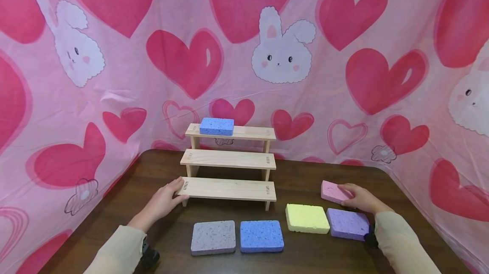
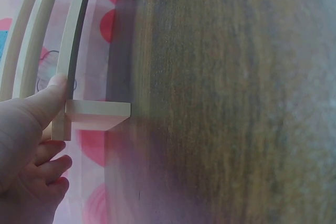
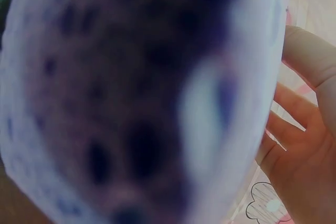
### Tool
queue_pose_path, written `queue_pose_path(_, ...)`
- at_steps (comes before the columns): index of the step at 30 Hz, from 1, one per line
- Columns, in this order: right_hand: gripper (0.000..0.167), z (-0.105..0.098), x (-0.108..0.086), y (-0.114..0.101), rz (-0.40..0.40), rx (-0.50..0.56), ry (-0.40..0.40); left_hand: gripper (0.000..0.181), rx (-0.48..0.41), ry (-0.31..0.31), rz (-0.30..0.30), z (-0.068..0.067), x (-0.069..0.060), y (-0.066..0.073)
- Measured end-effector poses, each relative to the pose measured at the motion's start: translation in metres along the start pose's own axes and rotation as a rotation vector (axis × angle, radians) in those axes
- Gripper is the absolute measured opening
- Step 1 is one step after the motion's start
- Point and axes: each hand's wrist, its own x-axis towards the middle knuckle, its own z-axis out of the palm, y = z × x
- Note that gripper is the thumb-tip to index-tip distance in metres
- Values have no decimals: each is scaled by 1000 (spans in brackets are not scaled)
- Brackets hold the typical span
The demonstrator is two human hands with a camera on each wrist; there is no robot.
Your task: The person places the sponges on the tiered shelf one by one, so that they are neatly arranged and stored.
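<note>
A three-tier wooden shelf (image 1: 229,188) stands toward the back of the table. My left hand (image 1: 162,201) grips the left end of its lowest board, thumb on the front edge in the left wrist view. At the right, my right hand (image 1: 363,198) holds the right end of a pink sponge (image 1: 333,191) between thumb and fingers. The purple sponge (image 1: 347,224) lies just in front of that hand. Its blurred close-up (image 3: 121,93) fills much of the right wrist view and hides the pink sponge there. One blue sponge (image 1: 216,126) sits on the top board, left of centre.
In the front row lie a grey sponge (image 1: 213,237), another blue sponge (image 1: 261,236) and, farther right, a yellow sponge (image 1: 307,219). The dark wooden table (image 1: 302,180) is backed by a pink cloth (image 1: 237,70) with hearts and rabbits.
</note>
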Motion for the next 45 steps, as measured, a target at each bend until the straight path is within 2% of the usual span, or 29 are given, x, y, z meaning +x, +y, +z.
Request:
queue_pose_path(11,64,1,2,1,2,-6,8,66,-3,-7,0,-1,-1,1)
queue_pose_path(15,62,-1,3,-1,-21,-9,26,65,-3,-6,3,-1,-1,0)
queue_pose_path(26,63,-7,5,-17,-4,116,15,65,3,-3,7,-1,0,-1)
queue_pose_path(39,59,-18,15,-39,-186,-12,80,66,3,-8,-1,-1,0,-1)
queue_pose_path(45,61,-25,16,-52,-218,-31,102,64,3,-6,2,0,0,-1)
